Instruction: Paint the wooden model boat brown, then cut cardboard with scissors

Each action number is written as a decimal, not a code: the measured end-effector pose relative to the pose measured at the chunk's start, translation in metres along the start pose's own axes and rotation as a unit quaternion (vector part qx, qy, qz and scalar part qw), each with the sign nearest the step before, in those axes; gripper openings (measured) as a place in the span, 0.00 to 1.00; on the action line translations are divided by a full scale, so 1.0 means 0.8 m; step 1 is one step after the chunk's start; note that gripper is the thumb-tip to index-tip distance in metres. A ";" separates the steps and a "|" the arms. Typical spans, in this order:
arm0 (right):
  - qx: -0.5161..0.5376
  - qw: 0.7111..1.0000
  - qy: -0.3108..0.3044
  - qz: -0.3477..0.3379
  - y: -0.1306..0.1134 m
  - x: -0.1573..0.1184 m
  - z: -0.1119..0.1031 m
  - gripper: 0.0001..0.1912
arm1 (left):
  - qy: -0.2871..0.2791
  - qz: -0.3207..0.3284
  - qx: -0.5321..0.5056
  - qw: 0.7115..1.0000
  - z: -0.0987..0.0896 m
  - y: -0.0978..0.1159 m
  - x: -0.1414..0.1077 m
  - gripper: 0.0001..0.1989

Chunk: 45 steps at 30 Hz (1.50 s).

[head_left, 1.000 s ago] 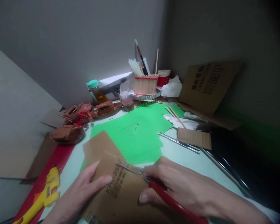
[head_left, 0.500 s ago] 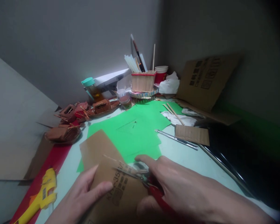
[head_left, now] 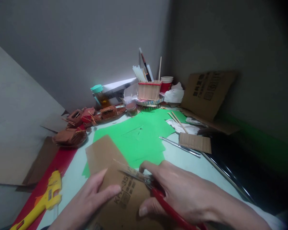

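Observation:
My left hand grips a piece of brown cardboard with printed black characters, its thumb lying on top near the print. In my right hand is a pair of scissors with red handles. The scissor blades reach left across the cardboard's upper edge, where a strip stands partly apart from the sheet. Past that edge lies another flat brown cardboard piece, on top of a green sheet. The lower part of the held cardboard runs out of view.
A yellow glue gun lies at left, below reddish-brown model boats. At the back stands a wooden stick box holding brushes, beside a teal-capped bottle. On the right are a metal rod, a small cardboard piece and a leaning cardboard panel.
The view has tilted slightly, so the background sits lower. The scissor blades look more closed than before, and my right thumb shows more clearly. Both hands keep their holds.

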State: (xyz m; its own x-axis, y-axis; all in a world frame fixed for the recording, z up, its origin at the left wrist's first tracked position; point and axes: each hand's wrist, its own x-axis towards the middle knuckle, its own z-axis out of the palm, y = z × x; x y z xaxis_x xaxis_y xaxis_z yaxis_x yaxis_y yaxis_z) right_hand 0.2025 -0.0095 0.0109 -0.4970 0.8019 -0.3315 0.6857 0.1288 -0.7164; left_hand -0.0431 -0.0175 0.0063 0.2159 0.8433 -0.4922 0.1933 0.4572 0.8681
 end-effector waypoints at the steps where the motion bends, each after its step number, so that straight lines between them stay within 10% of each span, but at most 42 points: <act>1: -0.002 1.000 -0.001 -0.003 -0.001 -0.002 -0.001 0.31 | 0.003 0.007 0.008 1.000 0.002 0.001 -0.001 0.22; 11: -0.009 0.999 -0.026 -0.037 0.000 0.011 0.005 0.18 | 0.010 -0.010 0.035 0.999 -0.007 -0.002 0.006 0.21; 22: 0.028 0.999 -0.012 -0.038 0.005 0.000 -0.002 0.34 | -0.031 0.012 0.053 0.998 0.002 -0.009 0.003 0.29; 31: 0.014 0.997 -0.038 -0.062 0.002 0.007 -0.002 0.21 | -0.041 0.019 0.075 0.996 -0.001 -0.014 0.010 0.26; 45: 0.018 0.998 -0.021 -0.055 -0.007 -0.008 -0.005 0.29 | -0.058 0.021 0.086 0.994 0.004 -0.021 0.002 0.28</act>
State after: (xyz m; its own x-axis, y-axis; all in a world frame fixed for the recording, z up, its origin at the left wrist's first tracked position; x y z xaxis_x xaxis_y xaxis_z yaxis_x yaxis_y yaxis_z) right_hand 0.2039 -0.0134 0.0192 -0.5905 0.7591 -0.2739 0.6069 0.1940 -0.7708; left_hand -0.0428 -0.0248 -0.0089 0.3347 0.8179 -0.4679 0.3398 0.3584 0.8695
